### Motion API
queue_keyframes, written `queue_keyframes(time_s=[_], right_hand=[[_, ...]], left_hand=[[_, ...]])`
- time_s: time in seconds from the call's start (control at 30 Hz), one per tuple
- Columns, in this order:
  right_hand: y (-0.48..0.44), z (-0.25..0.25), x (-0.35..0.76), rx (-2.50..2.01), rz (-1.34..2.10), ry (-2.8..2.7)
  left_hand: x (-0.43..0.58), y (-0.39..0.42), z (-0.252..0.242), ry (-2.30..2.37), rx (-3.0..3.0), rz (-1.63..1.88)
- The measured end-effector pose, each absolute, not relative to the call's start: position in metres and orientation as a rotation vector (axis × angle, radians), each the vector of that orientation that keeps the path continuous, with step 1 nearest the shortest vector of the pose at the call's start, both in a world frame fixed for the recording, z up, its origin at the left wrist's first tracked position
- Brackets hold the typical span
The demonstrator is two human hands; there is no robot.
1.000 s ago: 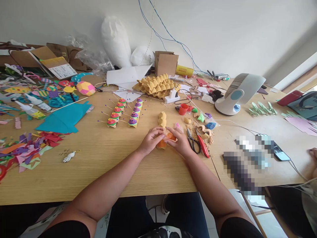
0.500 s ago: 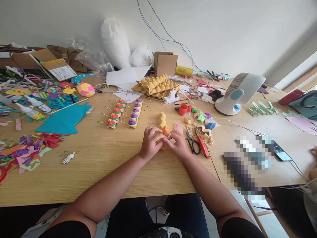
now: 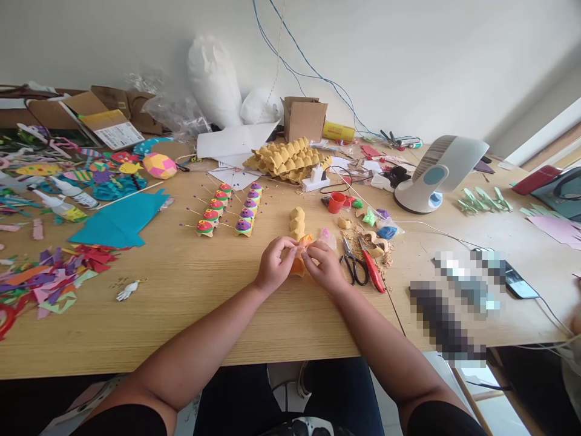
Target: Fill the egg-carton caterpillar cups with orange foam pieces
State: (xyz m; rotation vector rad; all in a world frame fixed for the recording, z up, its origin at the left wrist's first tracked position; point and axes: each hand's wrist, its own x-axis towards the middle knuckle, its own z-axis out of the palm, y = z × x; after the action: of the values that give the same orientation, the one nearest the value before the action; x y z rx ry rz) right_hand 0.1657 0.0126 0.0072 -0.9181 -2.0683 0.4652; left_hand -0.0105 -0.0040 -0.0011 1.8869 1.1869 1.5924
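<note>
My left hand (image 3: pixel 275 264) and my right hand (image 3: pixel 324 265) meet in front of me, fingertips pinched together on a lump of orange modelling clay (image 3: pixel 305 240). Under and behind them stands a strip of yellow egg carton (image 3: pixel 297 222), its near cup (image 3: pixel 297 266) looking orange and partly covered by my fingers. Just right of my right hand lie a pinkish clear plastic bag (image 3: pixel 327 237), black-handled scissors (image 3: pixel 356 263) and a red utility knife (image 3: pixel 372 266). To the left stand two painted egg-carton caterpillars, one red and green (image 3: pixel 212 214), one purple (image 3: pixel 246 216).
Stacked egg cartons (image 3: pixel 285 158) lie at the back, near a white power strip (image 3: pixel 316 180). A red cup (image 3: pixel 336 202), coloured clay packets (image 3: pixel 387 232) and carton scraps sit to the right, with a white fan (image 3: pixel 436 178) beyond. Paper scraps (image 3: pixel 49 278) cover the left side.
The orange clay sits lower between my fingers, and more of the orange near cup shows below them. My right hand has moved slightly left; the view has shifted a little.
</note>
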Motion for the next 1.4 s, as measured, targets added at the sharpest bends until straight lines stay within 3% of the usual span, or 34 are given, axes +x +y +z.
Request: queue_keyframes(time_s=[0.3, 0.6, 0.93, 1.4], right_hand=[[0.010, 0.012, 0.174, -1.018, 0.209, -1.949], [0.020, 0.005, 0.177, -1.030, 0.307, -2.086], [0.022, 0.002, 0.180, -1.021, 0.434, -2.031], [0.021, 0.007, 0.180, -1.011, 0.403, -2.208]], left_hand=[[-0.010, 0.001, -0.011, 1.138, 1.436, 1.564], [-0.010, 0.004, -0.012, 1.088, 1.273, 1.480], [-0.018, 0.005, -0.010, 1.204, 1.803, 1.570], [-0.018, 0.001, -0.009, 1.205, 1.842, 1.445]])
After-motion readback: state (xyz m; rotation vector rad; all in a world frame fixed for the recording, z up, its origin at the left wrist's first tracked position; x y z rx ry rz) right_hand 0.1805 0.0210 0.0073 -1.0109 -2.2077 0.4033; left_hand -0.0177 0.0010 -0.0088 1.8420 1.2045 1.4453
